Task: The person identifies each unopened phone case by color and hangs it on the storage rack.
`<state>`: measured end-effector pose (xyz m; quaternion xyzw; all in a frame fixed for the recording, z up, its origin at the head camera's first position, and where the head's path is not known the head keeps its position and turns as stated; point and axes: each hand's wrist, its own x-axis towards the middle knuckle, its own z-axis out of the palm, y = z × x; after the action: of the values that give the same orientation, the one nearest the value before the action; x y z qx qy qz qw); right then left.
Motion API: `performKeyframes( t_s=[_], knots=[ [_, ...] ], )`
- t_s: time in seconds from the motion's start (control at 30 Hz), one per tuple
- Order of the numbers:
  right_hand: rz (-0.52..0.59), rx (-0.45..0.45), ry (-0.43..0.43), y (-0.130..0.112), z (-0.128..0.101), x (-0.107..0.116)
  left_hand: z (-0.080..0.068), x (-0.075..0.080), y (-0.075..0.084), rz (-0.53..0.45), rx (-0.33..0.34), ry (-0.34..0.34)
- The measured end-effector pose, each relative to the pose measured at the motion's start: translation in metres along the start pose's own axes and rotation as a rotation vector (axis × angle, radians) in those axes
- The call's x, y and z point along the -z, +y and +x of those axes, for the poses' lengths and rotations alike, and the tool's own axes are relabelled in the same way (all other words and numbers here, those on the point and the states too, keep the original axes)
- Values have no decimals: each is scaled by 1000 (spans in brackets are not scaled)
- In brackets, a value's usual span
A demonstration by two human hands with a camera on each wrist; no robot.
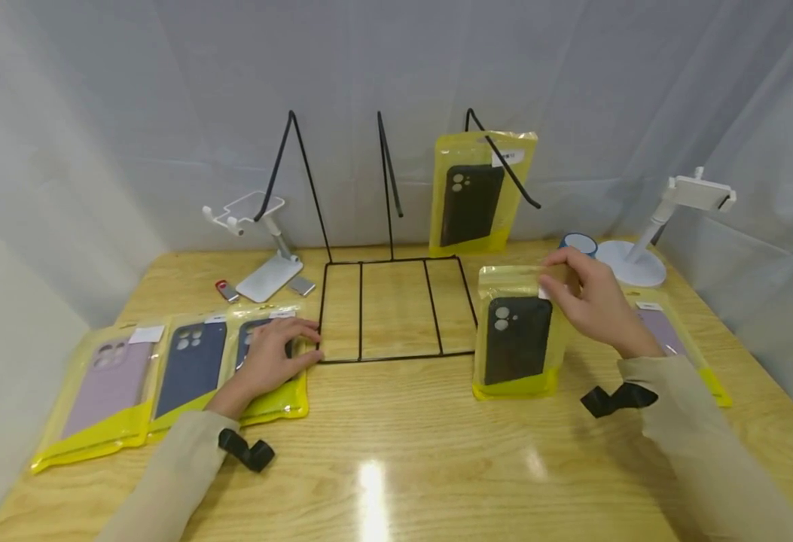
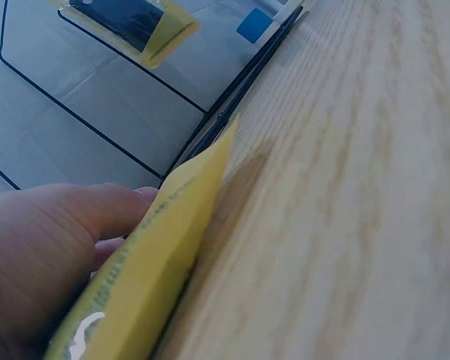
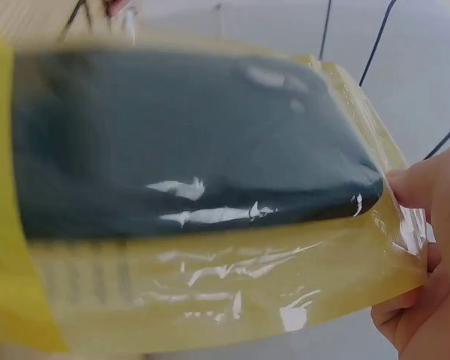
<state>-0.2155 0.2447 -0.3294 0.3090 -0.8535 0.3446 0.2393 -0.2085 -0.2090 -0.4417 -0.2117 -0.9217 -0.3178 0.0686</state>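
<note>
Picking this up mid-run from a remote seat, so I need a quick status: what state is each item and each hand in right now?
Right hand: pinches the black case packet by its top, packet raised upright.
Left hand: rests flat on the dark case packet, which lies on the table.
Blue case packet: lying flat.
Lilac case packet: lying flat.
Hanging black case packet: hung on the wire rack.

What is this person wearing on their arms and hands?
Both arms are in long, loose beige sleeves that reach the wrists. A black strap with a loose end wraps the left wrist, and a matching black strap wraps the right. The left hand and right hand are bare: no gloves, no rings visible.
</note>
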Motion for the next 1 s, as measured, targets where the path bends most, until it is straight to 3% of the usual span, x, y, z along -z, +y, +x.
performKeyframes(
  t_s=[0.33, 0.67, 1.0],
  knots=[
    [19, 171, 22, -42, 33, 23, -2, -2, -1, -8, 3, 0],
    [83, 300, 255, -62, 52, 30, 1, 0, -2, 3, 0, 10],
    [-23, 259, 171, -51, 67, 32, 1, -1, -3, -5, -6, 12]
  ],
)
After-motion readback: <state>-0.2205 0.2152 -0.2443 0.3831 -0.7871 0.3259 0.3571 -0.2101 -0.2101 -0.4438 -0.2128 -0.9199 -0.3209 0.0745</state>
